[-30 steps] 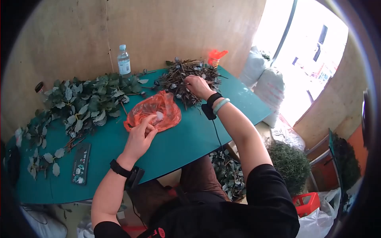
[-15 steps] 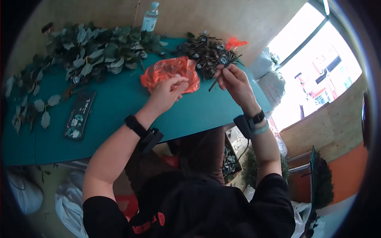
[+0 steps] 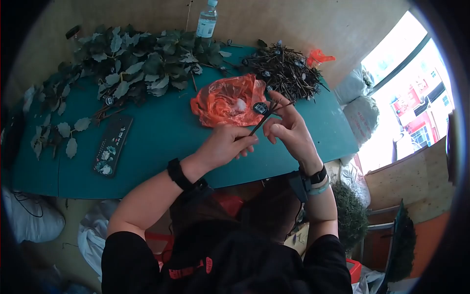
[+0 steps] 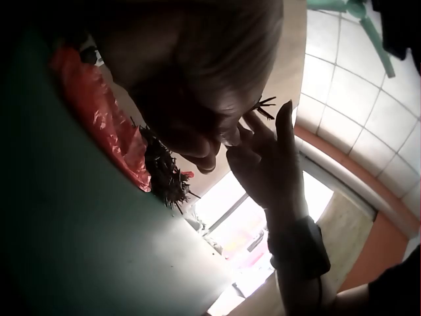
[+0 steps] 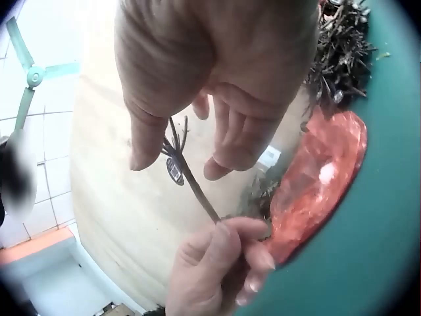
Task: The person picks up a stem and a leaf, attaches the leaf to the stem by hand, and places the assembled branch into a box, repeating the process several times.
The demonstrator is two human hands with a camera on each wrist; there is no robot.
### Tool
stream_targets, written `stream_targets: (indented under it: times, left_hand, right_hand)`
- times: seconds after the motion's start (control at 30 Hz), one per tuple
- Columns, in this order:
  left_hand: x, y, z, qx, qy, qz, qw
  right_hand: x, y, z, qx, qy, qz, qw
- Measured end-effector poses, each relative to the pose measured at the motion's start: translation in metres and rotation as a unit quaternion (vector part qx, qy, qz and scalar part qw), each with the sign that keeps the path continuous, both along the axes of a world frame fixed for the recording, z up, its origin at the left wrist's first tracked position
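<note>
While a forked twig is pinched in the left hand, its tips are met by open fingers

Between the left thumb and fingers, the twig's lower end is gripped; its forked end is tilted up towards the right hand. That hand is held open, thumb and bent fingers apart around the fork; whether the fork is touched cannot be told. By the fork, a dark oval tag is seen. Just beyond the left hand, a crumpled red bag is spread on the green table, with something white inside. Past the right hand, a twig pile is heaped. Leafy branches and a bottle are seen behind the bag.
</note>
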State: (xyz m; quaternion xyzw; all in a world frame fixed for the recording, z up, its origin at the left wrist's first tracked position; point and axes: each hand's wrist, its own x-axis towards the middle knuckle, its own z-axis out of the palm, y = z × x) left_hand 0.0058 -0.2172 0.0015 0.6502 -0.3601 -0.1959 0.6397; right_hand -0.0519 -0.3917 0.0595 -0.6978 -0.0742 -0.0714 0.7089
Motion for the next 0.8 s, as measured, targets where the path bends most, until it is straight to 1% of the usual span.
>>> stream_targets:
  times: [0.03, 0.13, 0.17, 0.2, 0.27, 0.3, 0.4, 0.43, 0.53, 0.57, 0.67, 0.7, 0.8]
  left_hand:
    - [0.000, -0.002, 0.000, 0.007, -0.002, 0.001, 1.000]
    - [-0.003, -0.004, -0.003, 0.041, -0.101, 0.041, 0.993]
    - [-0.003, -0.005, -0.004, 0.049, -0.103, 0.042, 0.993]
    - [-0.002, -0.006, -0.005, 0.051, -0.107, 0.047, 0.992]
    - [0.001, -0.007, -0.007, 0.059, -0.117, 0.060, 0.990]
    - [0.002, -0.008, -0.007, 0.069, -0.119, 0.063, 0.988]
    - [0.001, -0.012, -0.008, 0.095, -0.079, 0.080, 0.989]
    - [0.002, -0.013, -0.009, 0.101, -0.079, 0.085, 0.988]
    - [0.006, -0.014, -0.014, 0.109, -0.028, 0.082, 0.990]
    - [0.007, -0.014, -0.015, 0.115, -0.028, 0.084, 0.989]
    - [0.009, -0.016, -0.017, 0.096, 0.013, 0.074, 0.993]
    - [0.009, -0.016, -0.017, 0.097, 0.016, 0.077, 0.992]
    - [0.011, -0.011, -0.015, 0.116, 0.012, 0.085, 0.990]
  right_hand:
    - [0.001, -0.002, 0.003, 0.007, -0.002, 0.001, 1.000]
    - [0.003, -0.012, 0.010, -0.085, -0.103, -0.033, 0.991]
    - [0.004, -0.018, 0.011, -0.077, -0.104, -0.032, 0.991]
    - [0.006, -0.025, 0.012, -0.138, -0.076, -0.002, 0.987]
    - [0.013, -0.036, 0.009, -0.258, -0.025, 0.059, 0.964]
    - [0.016, -0.038, 0.004, -0.248, -0.028, 0.062, 0.966]
    - [0.022, -0.038, -0.016, -0.086, 0.009, 0.056, 0.995]
    - [0.024, -0.038, -0.020, -0.080, 0.008, 0.062, 0.995]
    - [0.029, -0.036, -0.034, 0.045, -0.004, 0.061, 0.997]
    - [0.031, -0.035, -0.036, 0.051, -0.003, 0.064, 0.997]
    - [0.036, -0.032, -0.039, 0.130, 0.016, 0.060, 0.990]
    - [0.038, -0.031, -0.041, 0.130, 0.020, 0.063, 0.989]
    - [0.049, -0.024, -0.052, 0.145, -0.011, 0.032, 0.989]
